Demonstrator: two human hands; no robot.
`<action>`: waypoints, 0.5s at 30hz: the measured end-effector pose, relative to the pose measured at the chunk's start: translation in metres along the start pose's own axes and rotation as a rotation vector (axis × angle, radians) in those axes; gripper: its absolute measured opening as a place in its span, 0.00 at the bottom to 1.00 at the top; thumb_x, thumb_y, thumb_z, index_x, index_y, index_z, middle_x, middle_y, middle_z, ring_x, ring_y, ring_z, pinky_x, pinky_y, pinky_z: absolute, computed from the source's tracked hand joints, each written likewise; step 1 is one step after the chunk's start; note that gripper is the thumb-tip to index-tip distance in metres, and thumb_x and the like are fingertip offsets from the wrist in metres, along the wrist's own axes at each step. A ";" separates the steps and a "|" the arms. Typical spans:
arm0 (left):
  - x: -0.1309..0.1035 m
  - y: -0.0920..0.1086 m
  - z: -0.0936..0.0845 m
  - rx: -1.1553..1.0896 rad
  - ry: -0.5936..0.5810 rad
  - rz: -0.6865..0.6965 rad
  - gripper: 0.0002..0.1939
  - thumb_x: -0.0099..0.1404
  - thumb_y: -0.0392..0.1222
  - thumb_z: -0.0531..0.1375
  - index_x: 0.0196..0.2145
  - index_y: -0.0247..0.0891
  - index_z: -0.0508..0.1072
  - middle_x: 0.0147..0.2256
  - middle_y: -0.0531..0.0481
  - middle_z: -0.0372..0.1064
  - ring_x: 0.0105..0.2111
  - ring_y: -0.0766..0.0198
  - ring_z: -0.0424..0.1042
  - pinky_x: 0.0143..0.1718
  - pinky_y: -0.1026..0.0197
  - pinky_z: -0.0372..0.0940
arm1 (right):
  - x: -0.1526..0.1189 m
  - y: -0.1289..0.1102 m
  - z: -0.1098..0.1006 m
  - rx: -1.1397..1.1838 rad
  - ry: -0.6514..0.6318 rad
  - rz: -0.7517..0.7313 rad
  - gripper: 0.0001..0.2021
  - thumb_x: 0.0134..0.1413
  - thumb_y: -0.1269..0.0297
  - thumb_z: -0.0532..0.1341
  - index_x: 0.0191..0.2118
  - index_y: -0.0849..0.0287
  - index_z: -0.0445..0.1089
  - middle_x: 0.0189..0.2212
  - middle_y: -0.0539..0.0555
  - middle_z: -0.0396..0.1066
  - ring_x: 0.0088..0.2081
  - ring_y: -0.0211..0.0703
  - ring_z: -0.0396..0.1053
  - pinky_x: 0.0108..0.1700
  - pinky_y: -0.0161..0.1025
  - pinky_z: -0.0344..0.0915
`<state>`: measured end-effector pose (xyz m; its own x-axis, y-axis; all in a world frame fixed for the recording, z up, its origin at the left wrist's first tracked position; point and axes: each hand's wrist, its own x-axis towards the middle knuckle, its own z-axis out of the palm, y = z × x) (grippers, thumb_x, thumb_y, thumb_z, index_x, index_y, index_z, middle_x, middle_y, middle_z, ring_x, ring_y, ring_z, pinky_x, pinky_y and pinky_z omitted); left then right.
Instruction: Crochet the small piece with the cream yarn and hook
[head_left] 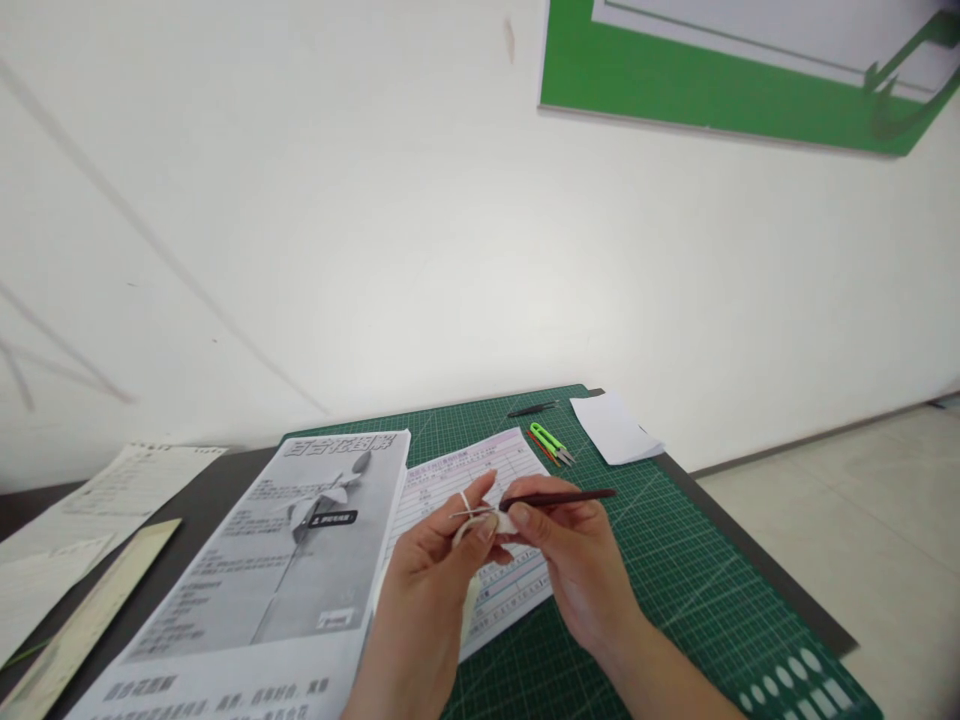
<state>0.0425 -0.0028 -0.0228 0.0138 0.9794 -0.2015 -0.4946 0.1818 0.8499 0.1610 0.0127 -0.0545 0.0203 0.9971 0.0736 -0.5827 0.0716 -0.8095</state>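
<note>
My left hand [442,555] pinches a small piece of white crochet work [504,522], with white yarn looped around a raised finger. Between the closed fingers of my right hand [574,545] is a crochet hook with a dark brown handle [577,497]. The handle points right, and its thin metal end reaches left across the white piece to the yarn at my left fingers. Both hands are close together above a printed sheet [517,590]. Fingers hide part of the white piece.
Under the sheets lies a green cutting mat [675,560]. Green thread snips [550,440], a red stick-like item [541,447], dark tweezers [534,409] and white paper [611,430] lie behind. Left are a printed page with a flower picture [262,560], a ruler [97,620] and papers [112,495].
</note>
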 end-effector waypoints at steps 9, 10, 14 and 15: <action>-0.001 -0.005 0.002 0.014 0.077 0.030 0.22 0.49 0.37 0.71 0.44 0.40 0.79 0.25 0.53 0.76 0.25 0.70 0.67 0.33 0.66 0.63 | 0.001 -0.002 0.000 0.006 0.029 0.016 0.09 0.34 0.73 0.73 0.28 0.57 0.78 0.23 0.49 0.77 0.26 0.38 0.72 0.30 0.35 0.69; -0.001 -0.004 0.002 0.011 0.077 0.015 0.22 0.48 0.37 0.71 0.43 0.39 0.80 0.25 0.53 0.76 0.25 0.69 0.67 0.33 0.66 0.63 | 0.002 -0.003 0.000 -0.002 0.046 0.009 0.09 0.33 0.74 0.73 0.27 0.58 0.78 0.23 0.49 0.78 0.26 0.38 0.72 0.30 0.35 0.70; 0.002 0.004 0.000 -0.005 0.062 -0.035 0.20 0.45 0.36 0.71 0.40 0.37 0.81 0.23 0.51 0.75 0.25 0.69 0.67 0.32 0.66 0.61 | 0.002 -0.008 0.001 0.002 0.073 0.014 0.10 0.30 0.75 0.74 0.24 0.58 0.78 0.22 0.49 0.78 0.24 0.37 0.72 0.28 0.33 0.70; 0.002 0.006 -0.001 -0.013 0.058 -0.038 0.19 0.45 0.35 0.71 0.39 0.37 0.82 0.22 0.51 0.74 0.24 0.69 0.66 0.32 0.66 0.61 | 0.002 -0.009 0.001 0.012 0.075 0.027 0.10 0.29 0.74 0.74 0.24 0.58 0.78 0.22 0.49 0.78 0.24 0.37 0.72 0.28 0.32 0.70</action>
<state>0.0389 0.0002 -0.0189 -0.0174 0.9648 -0.2623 -0.5059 0.2177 0.8347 0.1657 0.0141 -0.0468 0.0649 0.9979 0.0078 -0.5933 0.0449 -0.8037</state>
